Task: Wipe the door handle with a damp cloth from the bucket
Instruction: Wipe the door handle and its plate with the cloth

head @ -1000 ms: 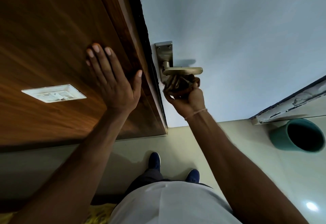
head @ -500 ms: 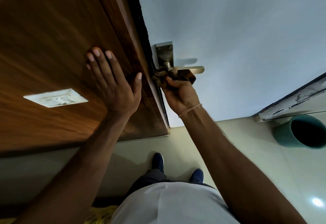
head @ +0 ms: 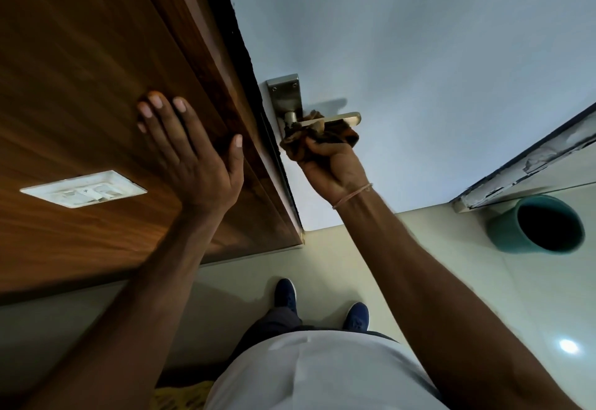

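Observation:
A metal lever door handle (head: 342, 118) on a steel backplate (head: 285, 95) sits on the pale door (head: 419, 70). My right hand (head: 329, 164) is closed around a dark brownish cloth (head: 325, 135) and presses it up against the underside and neck of the lever. The cloth wraps partly over the lever's middle and hides it there. My left hand (head: 190, 151) lies flat with fingers spread on the brown wooden panel (head: 80, 70) to the left of the door's edge. A teal bucket (head: 535, 225) stands on the floor at the right.
A white switch plate (head: 84, 188) is set in the wooden panel below my left hand. My blue shoes (head: 285, 292) stand on the pale tiled floor (head: 322, 254). A worn door-frame strip (head: 529, 164) runs above the bucket at the right.
My right hand has moved the cloth from below the lever up to its neck and then out along the lever. My left hand has stayed flat on the wooden panel.

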